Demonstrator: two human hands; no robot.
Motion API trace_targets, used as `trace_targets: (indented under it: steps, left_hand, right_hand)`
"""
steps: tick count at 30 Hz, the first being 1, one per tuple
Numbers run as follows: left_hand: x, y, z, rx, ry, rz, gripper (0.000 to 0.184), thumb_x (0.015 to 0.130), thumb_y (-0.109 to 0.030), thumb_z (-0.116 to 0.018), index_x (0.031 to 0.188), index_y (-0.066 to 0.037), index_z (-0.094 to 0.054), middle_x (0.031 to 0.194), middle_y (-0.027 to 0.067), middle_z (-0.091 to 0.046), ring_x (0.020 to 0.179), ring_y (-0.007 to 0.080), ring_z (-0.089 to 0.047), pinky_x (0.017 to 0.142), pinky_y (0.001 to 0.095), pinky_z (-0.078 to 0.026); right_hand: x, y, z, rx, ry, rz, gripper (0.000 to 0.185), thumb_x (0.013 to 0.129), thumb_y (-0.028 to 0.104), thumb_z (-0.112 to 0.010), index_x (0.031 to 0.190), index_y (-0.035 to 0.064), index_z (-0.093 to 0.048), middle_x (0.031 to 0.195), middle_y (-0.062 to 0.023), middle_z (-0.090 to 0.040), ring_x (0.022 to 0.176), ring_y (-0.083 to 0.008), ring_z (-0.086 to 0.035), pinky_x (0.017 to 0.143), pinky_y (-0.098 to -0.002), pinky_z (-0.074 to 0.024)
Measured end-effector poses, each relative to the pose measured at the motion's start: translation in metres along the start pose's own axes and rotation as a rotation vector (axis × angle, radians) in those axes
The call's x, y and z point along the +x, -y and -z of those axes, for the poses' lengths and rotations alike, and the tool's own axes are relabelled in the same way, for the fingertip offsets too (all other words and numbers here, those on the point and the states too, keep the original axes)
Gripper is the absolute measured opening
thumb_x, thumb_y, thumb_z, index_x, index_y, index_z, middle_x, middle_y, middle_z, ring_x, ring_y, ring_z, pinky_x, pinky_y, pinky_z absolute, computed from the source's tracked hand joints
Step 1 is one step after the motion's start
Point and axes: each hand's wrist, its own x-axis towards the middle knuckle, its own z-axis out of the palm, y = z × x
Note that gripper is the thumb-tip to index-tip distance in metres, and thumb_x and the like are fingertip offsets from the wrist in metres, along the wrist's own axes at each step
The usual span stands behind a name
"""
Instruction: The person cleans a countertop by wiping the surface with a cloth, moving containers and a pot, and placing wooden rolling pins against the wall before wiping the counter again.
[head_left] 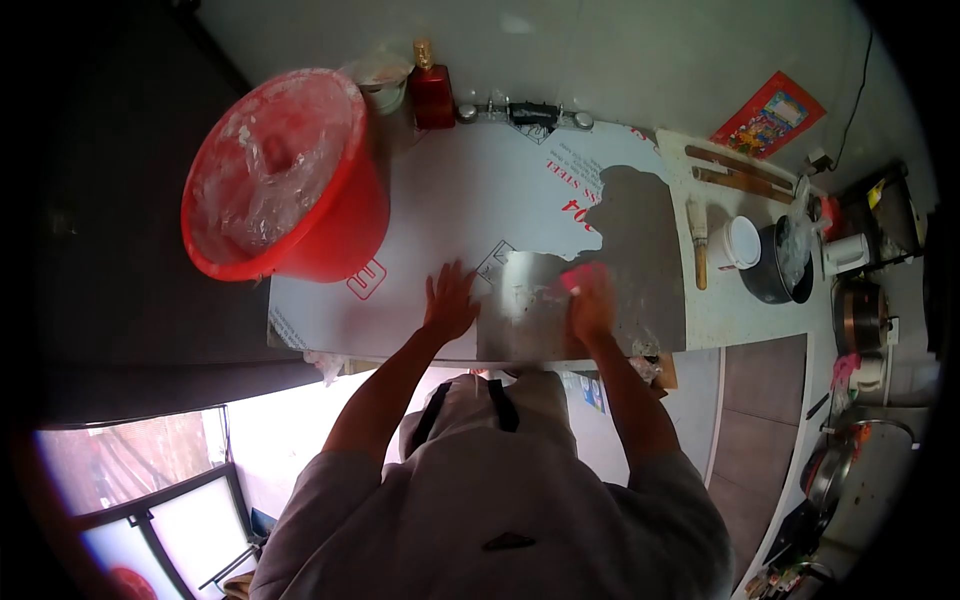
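My left hand (450,305) lies flat with spread fingers on the white printed film (430,220) that covers part of a steel worktop. My right hand (592,308) is closed on a small pink cloth (583,277), pressed to the bare steel (645,250); motion blurs it, so its exact kind is hard to make out. The film has a ragged edge where the grey metal shows. A shiny patch (525,290) lies between my two hands.
At the left stands a red bucket (370,200) with clear plastic in it. A red bottle (432,98) stands at the back. On the right are a brush (699,240), a white tub (738,243), a dark pot (765,265) and wooden rolling pins (740,180).
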Motion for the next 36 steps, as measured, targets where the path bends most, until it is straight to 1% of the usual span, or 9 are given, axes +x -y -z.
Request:
trace_targets:
  steps: [3, 10, 16, 21, 23, 25, 27, 32, 36]
  left_hand:
    - [-0.009, 0.010, -0.013, 0.077, 0.036, -0.024, 0.072, 0.086, -0.040, -0.056, 0.147, -0.012, -0.028, 0.155, 0.0191, -0.011, 0.145, 0.0373, -0.007, 0.111, 0.0624, -0.009]
    - [-0.005, 0.017, -0.015, 0.100, 0.112, -0.060, 0.083, 0.085, -0.050, -0.057, 0.150, -0.012, -0.021, 0.156, 0.0221, -0.006, 0.145, 0.0401, -0.004, 0.109, 0.0653, -0.006]
    - [-0.010, 0.018, -0.019, 0.095, 0.093, -0.065, 0.091, 0.081, -0.054, -0.061, 0.150, -0.012, -0.019, 0.157, 0.0224, -0.005, 0.145, 0.0406, -0.003, 0.109, 0.0663, -0.005]
    - [-0.005, 0.014, -0.013, 0.084, 0.127, -0.038, 0.093, 0.080, -0.054, -0.063, 0.150, -0.013, -0.019, 0.157, 0.0220, -0.004, 0.145, 0.0396, -0.002, 0.110, 0.0653, -0.004]
    - [-0.006, 0.016, -0.015, 0.067, 0.113, -0.040, 0.092, 0.079, -0.054, -0.063, 0.150, -0.013, -0.020, 0.157, 0.0220, -0.004, 0.145, 0.0392, -0.002, 0.110, 0.0651, -0.004]
    - [-0.002, 0.014, -0.013, 0.091, 0.125, -0.028, 0.093, 0.079, -0.055, -0.063, 0.150, -0.014, -0.019, 0.157, 0.0221, -0.003, 0.145, 0.0391, -0.001, 0.110, 0.0651, -0.004]
    - [-0.008, 0.014, -0.016, 0.100, 0.149, -0.028, 0.094, 0.079, -0.055, -0.064, 0.150, -0.014, -0.019, 0.157, 0.0222, -0.003, 0.145, 0.0392, 0.000, 0.110, 0.0653, -0.004]
    - [-0.001, 0.013, -0.009, 0.047, 0.220, -0.022, 0.097, 0.078, -0.056, -0.065, 0.151, -0.014, -0.017, 0.157, 0.0224, -0.001, 0.145, 0.0396, 0.001, 0.109, 0.0658, -0.004]
    - [-0.001, 0.020, -0.013, 0.066, 0.224, -0.032, 0.100, 0.078, -0.058, -0.064, 0.152, -0.015, -0.013, 0.157, 0.0226, 0.002, 0.145, 0.0402, 0.004, 0.109, 0.0660, -0.003]
  right_hand:
    - [0.026, 0.010, -0.007, 0.146, -0.005, -0.360, 0.035, 0.085, 0.015, -0.054, 0.118, 0.0059, -0.054, 0.128, -0.0214, -0.050, 0.125, -0.0378, -0.043, 0.102, -0.0479, -0.0364]
    - [0.020, 0.067, -0.002, 0.280, 0.155, 0.316, 0.043, 0.078, 0.003, -0.055, 0.121, 0.0071, -0.053, 0.131, -0.0147, -0.050, 0.127, -0.0359, -0.043, 0.106, -0.0453, -0.0360]
    - [0.046, 0.086, -0.010, 0.446, 0.089, -0.334, 0.033, 0.083, 0.004, -0.052, 0.115, 0.0091, -0.059, 0.127, -0.0122, -0.053, 0.124, -0.0347, -0.046, 0.102, -0.0437, -0.0393]
    - [0.032, 0.091, -0.029, 0.404, 0.177, 0.275, 0.033, 0.085, 0.010, -0.055, 0.118, 0.0088, -0.058, 0.129, -0.0126, -0.052, 0.126, -0.0308, -0.045, 0.104, -0.0397, -0.0393]
    - [0.070, 0.061, -0.022, 0.681, 0.206, -0.058, 0.035, 0.081, 0.008, -0.054, 0.116, 0.0096, -0.058, 0.123, -0.0132, -0.053, 0.121, -0.0322, -0.047, 0.098, -0.0432, -0.0419]
    - [0.080, 0.062, -0.027, 0.163, -0.162, 0.061, 0.031, 0.084, 0.007, -0.052, 0.113, 0.0105, -0.059, 0.121, -0.0135, -0.054, 0.118, -0.0324, -0.048, 0.096, -0.0436, -0.0423]
    - [0.060, 0.096, -0.034, 0.400, 0.053, -0.179, 0.029, 0.085, 0.008, -0.052, 0.113, 0.0087, -0.058, 0.122, -0.0137, -0.054, 0.119, -0.0331, -0.048, 0.097, -0.0444, -0.0418]
    - [0.038, 0.097, -0.024, 0.359, 0.161, 0.327, 0.043, 0.082, 0.007, -0.059, 0.124, 0.0058, -0.054, 0.131, -0.0140, -0.051, 0.131, -0.0338, -0.040, 0.108, -0.0440, -0.0343]
    - [0.067, 0.063, -0.027, 0.242, 0.098, 0.042, 0.043, 0.081, 0.004, -0.056, 0.124, 0.0044, -0.052, 0.130, -0.0160, -0.051, 0.124, -0.0385, -0.044, 0.101, -0.0473, -0.0384]
